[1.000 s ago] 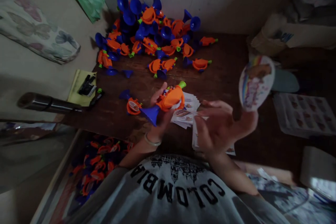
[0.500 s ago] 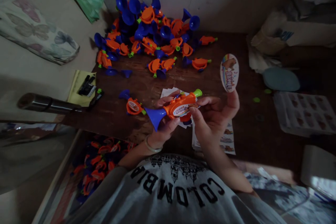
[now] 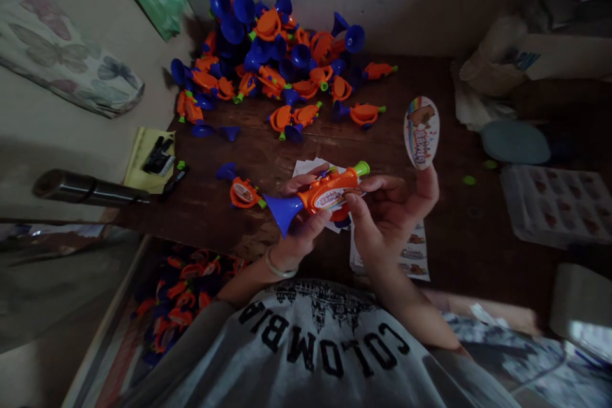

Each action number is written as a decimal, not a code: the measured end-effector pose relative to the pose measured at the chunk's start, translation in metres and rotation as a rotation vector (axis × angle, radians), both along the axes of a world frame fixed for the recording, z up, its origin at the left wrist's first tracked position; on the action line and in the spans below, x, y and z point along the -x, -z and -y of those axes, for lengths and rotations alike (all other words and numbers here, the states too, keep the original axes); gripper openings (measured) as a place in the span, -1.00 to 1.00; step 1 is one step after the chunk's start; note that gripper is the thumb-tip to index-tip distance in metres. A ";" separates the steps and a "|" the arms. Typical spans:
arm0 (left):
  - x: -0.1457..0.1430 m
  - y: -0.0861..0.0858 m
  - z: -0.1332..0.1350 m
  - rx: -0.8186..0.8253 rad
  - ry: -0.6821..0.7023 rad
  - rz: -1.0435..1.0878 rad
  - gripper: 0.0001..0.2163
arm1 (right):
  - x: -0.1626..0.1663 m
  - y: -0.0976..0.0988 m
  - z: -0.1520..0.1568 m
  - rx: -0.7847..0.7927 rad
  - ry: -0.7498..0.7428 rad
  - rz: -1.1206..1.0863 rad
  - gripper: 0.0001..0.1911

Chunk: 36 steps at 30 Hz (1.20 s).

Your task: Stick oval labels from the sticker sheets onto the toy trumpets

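Note:
My left hand is closed round an orange toy trumpet with a blue bell pointing left and a lime-green mouthpiece at upper right. An oval sticker with printed lettering lies along the trumpet's side. The thumb and fingers of my right hand pinch the sticker's right end against the trumpet. A second oval sticker, with a brown cartoon figure and a rainbow, clings to a raised fingertip of that hand. White sheets and a sticker sheet lie under and beside my hands.
A heap of toy trumpets stands against the wall. One stickered trumpet lies left of my hands. More trumpets lie below the table's left edge. A dark cylindrical handle juts in at left; a stack of sticker sheets sits right.
My hands and the trumpet stay almost in place. The raised fingertip with its sticker has shifted slightly right, and the sticker's face shows more.

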<state>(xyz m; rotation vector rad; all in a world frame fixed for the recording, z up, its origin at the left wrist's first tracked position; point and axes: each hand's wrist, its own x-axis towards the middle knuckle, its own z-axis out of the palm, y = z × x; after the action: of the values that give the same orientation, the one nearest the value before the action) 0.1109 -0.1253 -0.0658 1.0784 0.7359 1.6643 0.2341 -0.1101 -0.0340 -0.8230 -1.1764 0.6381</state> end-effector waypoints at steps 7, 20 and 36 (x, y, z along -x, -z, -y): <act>-0.002 -0.005 -0.002 -0.020 0.003 0.005 -0.54 | 0.001 0.002 -0.002 -0.025 0.054 0.077 -0.12; -0.006 -0.009 -0.003 -0.015 -0.052 0.020 -0.65 | 0.006 -0.004 0.001 0.005 0.066 0.067 -0.20; -0.005 -0.007 -0.004 -0.107 -0.102 -0.039 -0.69 | -0.002 -0.011 -0.011 0.014 -0.036 0.056 -0.18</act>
<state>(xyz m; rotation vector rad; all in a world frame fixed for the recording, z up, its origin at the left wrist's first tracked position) 0.1158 -0.1208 -0.0590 1.1681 0.7451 1.7904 0.2360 -0.0994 -0.0228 -0.8374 -1.2411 0.6574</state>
